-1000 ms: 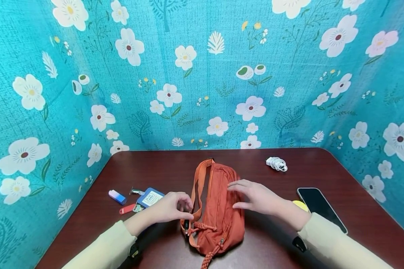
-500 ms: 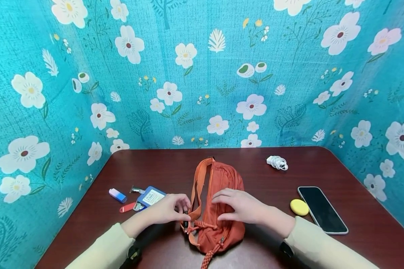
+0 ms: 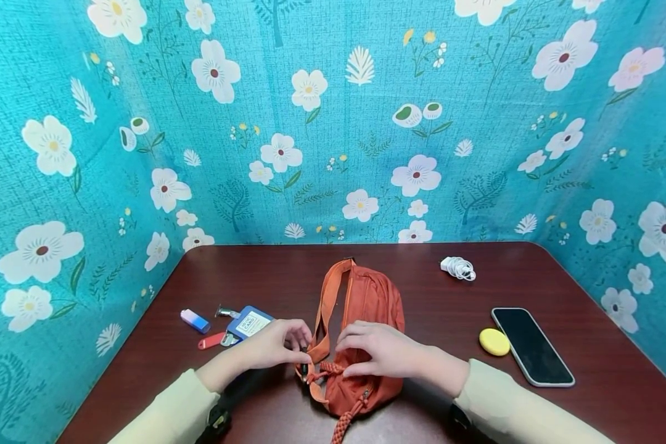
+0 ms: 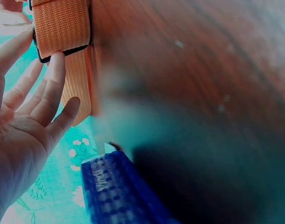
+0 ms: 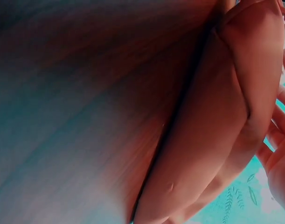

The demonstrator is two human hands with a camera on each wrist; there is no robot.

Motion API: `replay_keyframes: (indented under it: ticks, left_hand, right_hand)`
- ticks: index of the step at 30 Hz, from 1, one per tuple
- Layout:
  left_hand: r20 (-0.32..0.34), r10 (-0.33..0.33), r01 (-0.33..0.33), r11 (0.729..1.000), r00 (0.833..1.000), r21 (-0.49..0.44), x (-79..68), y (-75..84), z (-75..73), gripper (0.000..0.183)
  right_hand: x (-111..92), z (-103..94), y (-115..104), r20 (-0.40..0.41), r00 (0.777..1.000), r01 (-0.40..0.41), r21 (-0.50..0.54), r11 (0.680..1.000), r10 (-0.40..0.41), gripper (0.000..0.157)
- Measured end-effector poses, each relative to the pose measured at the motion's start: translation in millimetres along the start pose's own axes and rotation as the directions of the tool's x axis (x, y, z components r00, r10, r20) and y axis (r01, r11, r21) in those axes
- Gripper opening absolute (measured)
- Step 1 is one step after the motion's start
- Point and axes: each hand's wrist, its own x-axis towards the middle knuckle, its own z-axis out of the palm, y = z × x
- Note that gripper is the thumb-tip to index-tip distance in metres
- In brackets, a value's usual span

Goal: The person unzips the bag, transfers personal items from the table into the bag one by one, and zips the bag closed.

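An orange-red fabric bag [image 3: 378, 296] lies on the dark table, its webbing strap [image 3: 328, 290] looped along the left side and braided pulls [image 3: 342, 425] at the near end. At the strap's black buckle [image 3: 304, 365], my left hand [image 3: 269, 346] pinches with thumb and fingertips; the left wrist view shows the buckle's dark edge [image 4: 77, 49] between the digits. Over the bag's front half, my right hand [image 3: 380, 350] lies with fingers loosely bent, close to a braided pull. In the right wrist view, those fingers [image 5: 283, 122] spread beside the bag's side [image 5: 193, 154].
Left on the table are a blue card holder [image 3: 250, 322], a red tag-like piece [image 3: 212, 340] and a pink-blue stick [image 3: 195, 320]. Right are a yellow disc [image 3: 494, 341], a phone [image 3: 533, 346] and a white charger with cable [image 3: 458, 268]. Floral cloth [image 3: 333, 123] hangs behind.
My right hand has moved left and nearer across the bag, towards the braided pull, uncovering the yellow disc. My left hand has closed in on the strap's buckle.
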Motion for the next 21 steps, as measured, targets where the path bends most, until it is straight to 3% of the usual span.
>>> replay_keyframes:
  ticks: [11,16,21]
  left_hand:
    - [0.004,0.016,-0.016,1.000,1.000,0.003,0.1,1.5,-0.7,0.024]
    - [0.007,0.013,-0.013,1.000,1.000,0.009,1.1,0.4,-1.0,0.024]
    - [0.010,0.009,-0.009,1.000,1.000,0.008,-0.5,0.9,-1.3,0.022]
  right_hand:
    - [5.8,9.1,-4.7,0.075,0.997,-0.016,0.016,1.000,0.014,0.019]
    - [5.8,8.8,-5.9,0.086,0.995,-0.060,0.061,0.996,0.055,0.014]
    - [5.8,8.7,-7.0,0.072,0.996,-0.050,0.061,0.997,0.045,0.012]
